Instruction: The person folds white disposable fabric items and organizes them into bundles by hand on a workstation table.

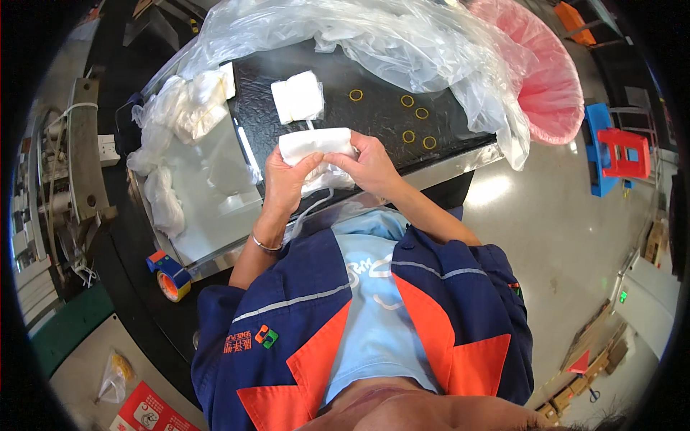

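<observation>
Both of my hands hold a folded white bundle (316, 145) of thin, soft sheet, which looks like plastic film, over the near edge of the black work surface. My left hand (289, 172) grips its left end, thumb on top. At the right end, my right hand (368, 161) closes round it, and the two thumbs nearly meet along the near side. Loose white film hangs below the thumbs. Just beyond lies another folded white bundle (298, 97). Several yellow rubber bands (407, 100) are scattered on the black surface to the right.
Clear plastic film (345, 29) heaps along the far edge. Crumpled white bundles (190, 108) lie on the left. A bin with a pink liner (550, 79) stands far right, near a red and blue stool (622, 152). Tape rolls (169, 276) sit at the left near corner.
</observation>
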`<move>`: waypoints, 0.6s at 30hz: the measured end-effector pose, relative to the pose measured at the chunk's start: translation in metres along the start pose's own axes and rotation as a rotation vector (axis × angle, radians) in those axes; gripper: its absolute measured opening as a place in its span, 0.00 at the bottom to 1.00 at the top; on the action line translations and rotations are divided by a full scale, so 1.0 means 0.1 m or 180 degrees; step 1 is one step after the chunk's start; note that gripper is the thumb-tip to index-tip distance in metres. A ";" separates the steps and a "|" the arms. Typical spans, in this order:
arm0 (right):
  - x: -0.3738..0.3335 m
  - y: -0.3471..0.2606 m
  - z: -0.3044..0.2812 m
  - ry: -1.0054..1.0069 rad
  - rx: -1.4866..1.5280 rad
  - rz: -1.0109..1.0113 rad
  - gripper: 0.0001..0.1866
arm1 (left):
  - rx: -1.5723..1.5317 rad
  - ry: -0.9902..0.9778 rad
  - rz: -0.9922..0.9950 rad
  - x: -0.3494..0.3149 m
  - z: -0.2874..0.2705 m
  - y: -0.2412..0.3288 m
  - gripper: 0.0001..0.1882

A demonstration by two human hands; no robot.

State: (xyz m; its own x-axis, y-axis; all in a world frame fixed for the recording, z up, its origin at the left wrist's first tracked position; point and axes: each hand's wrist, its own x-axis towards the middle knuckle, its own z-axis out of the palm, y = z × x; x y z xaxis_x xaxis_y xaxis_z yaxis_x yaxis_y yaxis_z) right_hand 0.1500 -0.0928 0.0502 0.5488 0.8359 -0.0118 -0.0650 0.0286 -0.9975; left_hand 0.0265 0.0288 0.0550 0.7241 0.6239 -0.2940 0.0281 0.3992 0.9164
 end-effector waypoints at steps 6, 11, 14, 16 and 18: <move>0.01 -0.01 -0.09 -0.0001 -0.0647 0.0171 0.12 | 0.2265 -0.0228 0.0213 -0.09 0.02 0.26 0.15; 0.02 0.04 -0.16 -0.0161 0.0539 0.0592 0.12 | 0.2876 -0.1566 -0.0440 -0.04 -0.36 0.48 0.20; -0.03 -0.10 -0.06 -0.0367 0.1214 0.1006 0.13 | 0.1084 -0.1668 -0.0115 0.23 -0.90 0.31 0.36; -0.07 -0.13 0.01 -0.0446 0.1522 0.1118 0.13 | -0.0211 -0.1713 0.0620 0.28 -0.44 0.46 0.55; -0.07 -0.11 0.07 -0.0511 0.1825 0.1217 0.14 | -0.0304 -0.2029 0.0255 0.23 -0.14 0.43 0.62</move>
State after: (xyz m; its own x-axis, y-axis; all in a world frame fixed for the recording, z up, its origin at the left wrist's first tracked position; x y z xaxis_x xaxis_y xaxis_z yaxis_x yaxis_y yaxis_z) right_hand 0.1411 -0.0952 0.0619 0.2732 0.9141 -0.2995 -0.6816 -0.0357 -0.7308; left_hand 0.0345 0.0692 0.0837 0.9892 0.1449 0.0201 -0.0832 0.4442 0.8920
